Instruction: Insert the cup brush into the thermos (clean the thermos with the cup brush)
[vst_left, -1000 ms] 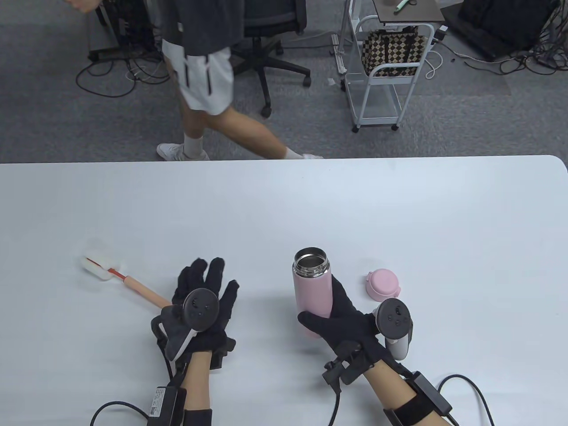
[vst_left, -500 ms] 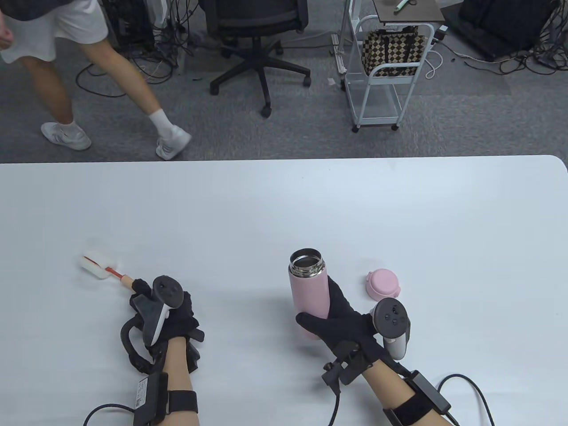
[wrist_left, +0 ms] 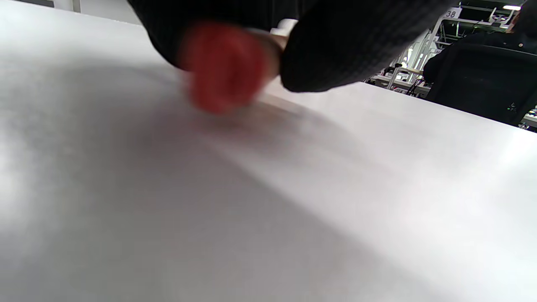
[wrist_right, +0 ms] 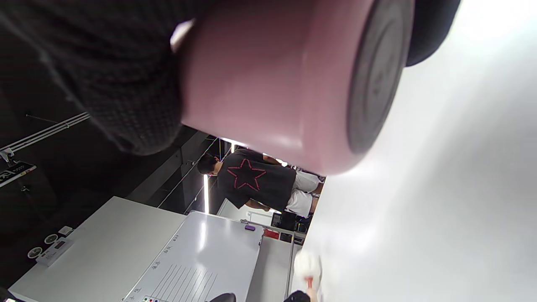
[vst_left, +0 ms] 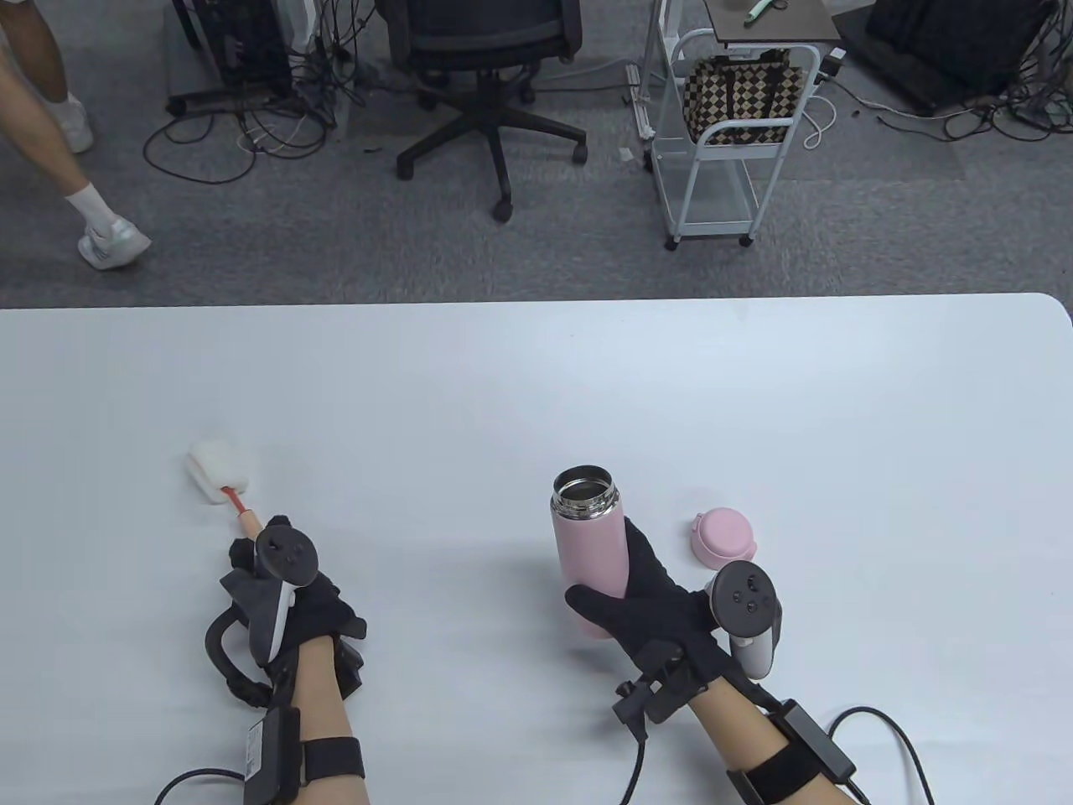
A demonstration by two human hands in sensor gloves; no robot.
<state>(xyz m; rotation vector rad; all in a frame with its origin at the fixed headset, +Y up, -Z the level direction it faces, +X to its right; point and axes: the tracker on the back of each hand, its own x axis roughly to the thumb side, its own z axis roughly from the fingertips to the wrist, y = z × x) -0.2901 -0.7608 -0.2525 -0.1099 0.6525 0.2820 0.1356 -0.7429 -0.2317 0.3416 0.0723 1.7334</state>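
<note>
My right hand [vst_left: 654, 599] grips the lower body of the pink thermos [vst_left: 591, 553], lifted off the table with its steel mouth open and facing up; its base shows in the right wrist view [wrist_right: 293, 79]. My left hand [vst_left: 285, 587] grips the wooden handle of the cup brush [vst_left: 239, 507]. The brush's white sponge head [vst_left: 216, 470] points away to the upper left, just above or on the table. The handle's red end [wrist_left: 224, 63] shows blurred between my fingers in the left wrist view.
The thermos's pink lid [vst_left: 723, 537] lies on the white table [vst_left: 536, 377] right of the thermos. Beyond the far edge are an office chair [vst_left: 482, 75], a white cart [vst_left: 729, 126], cables, and a person's leg [vst_left: 92, 210] at far left.
My left hand closed around the brush handle and moved it; the sponge head swung right and farther away. The thermos stayed in my right hand. The passer-by walked off left.
</note>
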